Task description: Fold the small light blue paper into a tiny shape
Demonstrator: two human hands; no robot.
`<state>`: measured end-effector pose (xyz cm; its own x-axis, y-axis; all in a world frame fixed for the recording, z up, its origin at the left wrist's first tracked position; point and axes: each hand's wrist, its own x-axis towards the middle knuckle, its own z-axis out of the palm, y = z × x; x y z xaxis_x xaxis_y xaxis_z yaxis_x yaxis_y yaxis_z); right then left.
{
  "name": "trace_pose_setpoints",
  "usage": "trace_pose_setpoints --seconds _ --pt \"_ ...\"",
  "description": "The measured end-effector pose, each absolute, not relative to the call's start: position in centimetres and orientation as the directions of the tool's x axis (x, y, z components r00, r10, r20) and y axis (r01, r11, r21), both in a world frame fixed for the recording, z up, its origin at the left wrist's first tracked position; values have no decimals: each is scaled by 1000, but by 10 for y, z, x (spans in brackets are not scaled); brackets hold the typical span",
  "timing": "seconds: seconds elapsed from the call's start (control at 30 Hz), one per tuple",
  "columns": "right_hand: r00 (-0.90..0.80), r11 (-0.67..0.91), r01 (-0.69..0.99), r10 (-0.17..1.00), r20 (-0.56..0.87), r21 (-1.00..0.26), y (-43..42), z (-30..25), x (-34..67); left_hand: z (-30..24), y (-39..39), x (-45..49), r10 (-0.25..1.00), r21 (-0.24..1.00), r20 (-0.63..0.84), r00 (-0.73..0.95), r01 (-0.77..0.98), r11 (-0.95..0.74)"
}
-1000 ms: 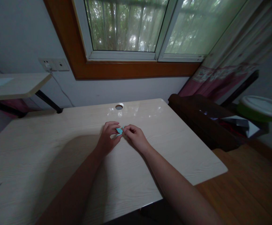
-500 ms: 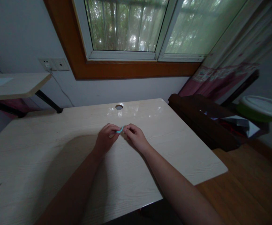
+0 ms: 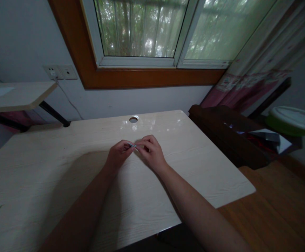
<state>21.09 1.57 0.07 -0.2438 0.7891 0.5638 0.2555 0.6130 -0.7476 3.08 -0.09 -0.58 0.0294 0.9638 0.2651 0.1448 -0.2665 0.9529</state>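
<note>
A small, thin teal piece, perhaps folded paper (image 3: 132, 145), is pinched between my two hands just over the pale wood-grain table (image 3: 94, 206). My left hand (image 3: 118, 154) grips it from the left with thumb and fingertips. From the right, my right hand (image 3: 151, 151) pinches its other end, thumb against forefinger. Fingers cover most of the piece, and only a narrow strip shows. The fingertips of both hands nearly meet.
A round cable hole (image 3: 133, 120) sits near the table's back edge. At the left stands a raised shelf (image 3: 23, 96) on black legs. Right of the table is a dark wooden cabinet (image 3: 221, 136), with a green tub (image 3: 286, 122) beyond. A wall socket (image 3: 60, 72) has a cord plugged in.
The teal piece showed two spread points before; now it looks flatter and is more covered by my fingers. My right hand has shifted slightly left, closer to the left hand.
</note>
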Motion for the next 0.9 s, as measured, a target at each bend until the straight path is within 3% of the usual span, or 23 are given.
trace_pose_setpoints --seconds 0.2,0.47,0.7,0.9 --pt "-259 619 289 785 563 -730 17 0 212 -2 0 32 965 952 258 43 163 -261" --pt "-327 616 301 784 528 -728 15 3 212 -8 5 30 857 824 507 -93 343 -450" --pt "-392 632 368 770 503 -682 14 6 214 -6 2 31 781 616 620 72 572 -542" --pt "-398 640 385 765 506 -665 15 6 214 -7 4 28 785 551 612 97 659 -511"
